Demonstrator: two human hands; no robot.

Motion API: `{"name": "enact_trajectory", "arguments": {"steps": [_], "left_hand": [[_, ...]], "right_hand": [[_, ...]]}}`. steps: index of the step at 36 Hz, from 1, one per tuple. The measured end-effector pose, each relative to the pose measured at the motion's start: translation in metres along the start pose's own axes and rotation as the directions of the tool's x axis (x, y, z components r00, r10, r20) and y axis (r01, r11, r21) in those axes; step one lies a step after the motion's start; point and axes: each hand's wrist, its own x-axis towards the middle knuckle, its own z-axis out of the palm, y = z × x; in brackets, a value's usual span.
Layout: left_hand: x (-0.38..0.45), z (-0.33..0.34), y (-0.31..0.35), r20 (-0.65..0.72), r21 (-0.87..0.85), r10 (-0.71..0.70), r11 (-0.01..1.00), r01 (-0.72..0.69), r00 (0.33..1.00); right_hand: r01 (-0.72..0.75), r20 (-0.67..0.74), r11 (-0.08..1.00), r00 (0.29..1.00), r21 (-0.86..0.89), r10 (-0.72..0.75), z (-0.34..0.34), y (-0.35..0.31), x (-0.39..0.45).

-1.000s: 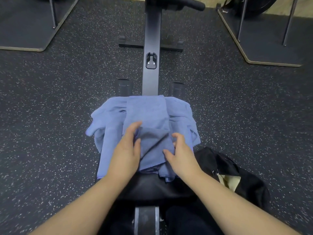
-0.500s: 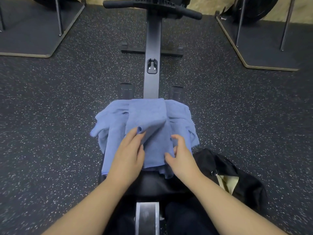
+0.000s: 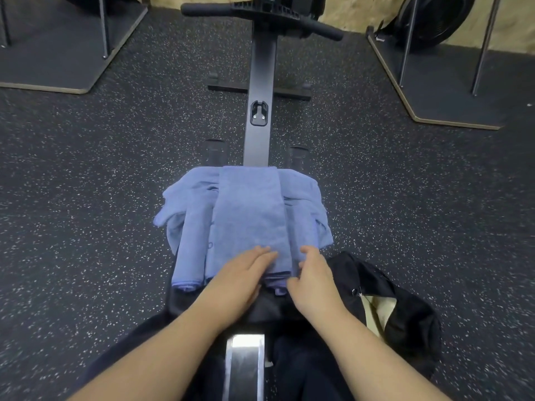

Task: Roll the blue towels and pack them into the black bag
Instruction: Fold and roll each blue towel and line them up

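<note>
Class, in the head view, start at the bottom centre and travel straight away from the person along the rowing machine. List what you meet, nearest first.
Metal rail → left hand → folded towel → black beam → handle.

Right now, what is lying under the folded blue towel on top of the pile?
Under the folded towel lie more loose blue towels, spread over a black seat. Both the left hand and the right hand rest on its near end. How many towels lie beneath is hidden.
</note>
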Motion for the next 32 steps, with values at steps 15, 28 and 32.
{"name": "enact_trajectory", "arguments": {"steps": [15, 28, 32], "left_hand": [[0.004, 0.009, -0.030, -0.195, 0.336, -0.010, 0.939, 0.076, 0.981], [-0.008, -0.030, -0.053, -0.052, 0.246, -0.003, 0.969, 0.015, 0.999], [-0.012, -0.034, -0.065, -0.011, 0.249, 0.005, 0.968, -0.003, 1.000]], "right_hand": [[0.471, 0.022, 0.705, 0.839, -0.531, -0.544, 0.045, -0.010, 0.010], [0.398, -0.023, 0.738, 0.873, -0.544, -0.487, 0.041, 0.007, 0.028], [0.434, 0.017, 0.791, 0.881, -0.432, -0.474, 0.033, 0.013, 0.033]]}}
